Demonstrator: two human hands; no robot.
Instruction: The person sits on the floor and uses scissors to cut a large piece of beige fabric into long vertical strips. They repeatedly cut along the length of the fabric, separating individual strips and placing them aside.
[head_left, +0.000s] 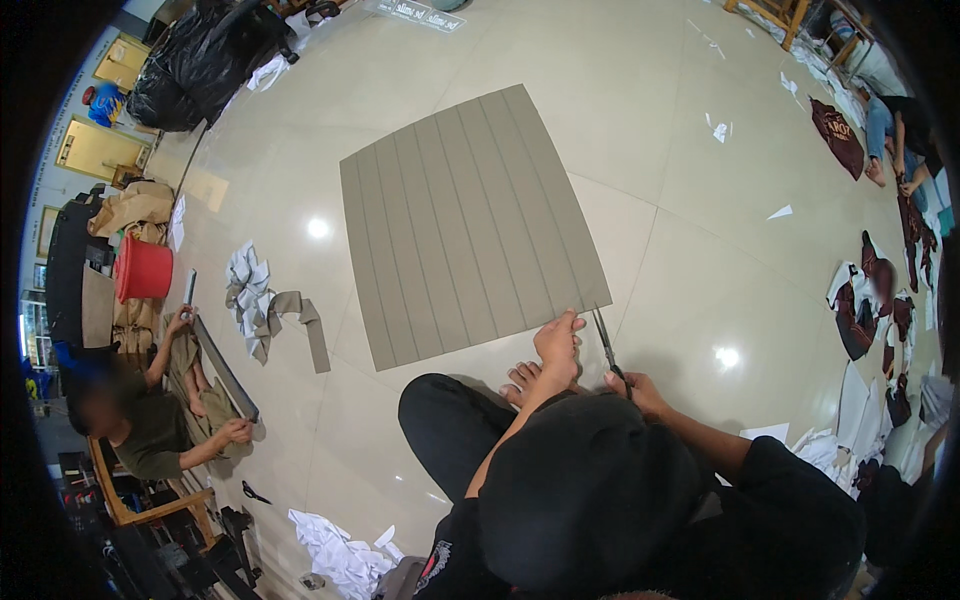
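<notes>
at left we see a red tub point(143, 268), its contents hidden. the grey-brown sheet point(470, 225), ruled with parallel lines, lies flat on the floor point(650, 150); our left hand point(557, 342) pinches its near edge, our right hand point(642, 393) grips scissors point(608, 346).

A smooth, glossy floor point(690, 180) gleaming here, and on it the striped sheet point(472, 235) looks dead matt, cloth or card, can't tell! Dark metal scissors point(611, 350) at four o'clock, shiny wrinkled plastic bagging point(205, 60) at ten, smooth plastic bucket point(145, 268) at nine, wooden frame point(165, 507) at eight.
</notes>
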